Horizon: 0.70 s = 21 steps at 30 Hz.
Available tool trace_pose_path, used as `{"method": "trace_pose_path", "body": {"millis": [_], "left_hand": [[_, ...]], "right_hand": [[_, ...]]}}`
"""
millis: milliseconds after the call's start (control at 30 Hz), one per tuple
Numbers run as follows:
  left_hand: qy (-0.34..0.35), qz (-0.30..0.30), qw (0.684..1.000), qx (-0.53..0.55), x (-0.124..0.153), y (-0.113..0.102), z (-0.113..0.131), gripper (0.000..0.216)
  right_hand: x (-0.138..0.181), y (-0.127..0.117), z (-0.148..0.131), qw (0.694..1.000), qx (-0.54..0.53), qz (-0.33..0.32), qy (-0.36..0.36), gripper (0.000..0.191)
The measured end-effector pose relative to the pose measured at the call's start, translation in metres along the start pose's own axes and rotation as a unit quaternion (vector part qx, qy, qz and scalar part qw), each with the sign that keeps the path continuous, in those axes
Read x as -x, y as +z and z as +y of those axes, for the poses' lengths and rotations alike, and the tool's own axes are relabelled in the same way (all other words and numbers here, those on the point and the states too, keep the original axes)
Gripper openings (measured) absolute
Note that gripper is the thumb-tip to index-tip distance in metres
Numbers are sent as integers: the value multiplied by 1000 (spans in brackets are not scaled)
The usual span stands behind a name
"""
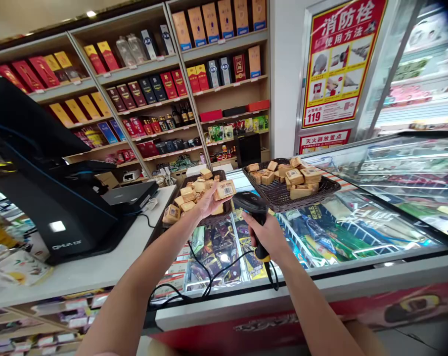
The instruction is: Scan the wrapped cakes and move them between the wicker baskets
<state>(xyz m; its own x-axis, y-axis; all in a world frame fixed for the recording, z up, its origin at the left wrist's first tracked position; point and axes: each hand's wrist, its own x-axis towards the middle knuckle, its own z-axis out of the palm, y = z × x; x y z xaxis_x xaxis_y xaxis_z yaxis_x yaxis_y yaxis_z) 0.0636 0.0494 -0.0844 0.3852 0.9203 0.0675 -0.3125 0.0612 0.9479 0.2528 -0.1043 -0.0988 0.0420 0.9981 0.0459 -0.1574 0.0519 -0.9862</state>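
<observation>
My left hand (209, 201) is closed on a small tan packet (225, 189) whose barcode label faces me. It is held above the right edge of a dark woven basket (224, 213) piled with similar packets (189, 194). My right hand (265, 231) grips a black barcode scanner (250, 201) by its handle, with the head close beside the packet and turned toward it. From the handle's yellow-trimmed base a black cable (224, 271) hangs and loops over the glass. A second woven basket (330, 186), also holding tan packets (295, 176), stands to the right.
Both baskets rest on a glass-topped freezer (313, 232) with packaged goods inside. A black checkout terminal (57, 198) occupies the white counter (98, 262) at left. Behind are shelves (160, 106) of boxes and bottles. A red fire-hydrant poster (340, 64) hangs on the wall.
</observation>
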Motion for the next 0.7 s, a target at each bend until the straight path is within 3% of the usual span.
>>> {"method": "trace_pose_path", "body": {"millis": [267,467,567,700], "left_hand": [[6,7,1000,-18,10,-9,6,50],[-1,26,995,-91,11,-19,11,55],[18,86,985,-147,-3,-38,34,55],[38,229,943,-239,-35,-80,79,53]], "right_hand": [[2,7,0,1000,18,-19,-2,48],[0,5,4,999,-23,-28,15,50],[-4,1,9,997,-54,-28,37,51],[-9,-4,13,996,-68,-20,51,51]]}}
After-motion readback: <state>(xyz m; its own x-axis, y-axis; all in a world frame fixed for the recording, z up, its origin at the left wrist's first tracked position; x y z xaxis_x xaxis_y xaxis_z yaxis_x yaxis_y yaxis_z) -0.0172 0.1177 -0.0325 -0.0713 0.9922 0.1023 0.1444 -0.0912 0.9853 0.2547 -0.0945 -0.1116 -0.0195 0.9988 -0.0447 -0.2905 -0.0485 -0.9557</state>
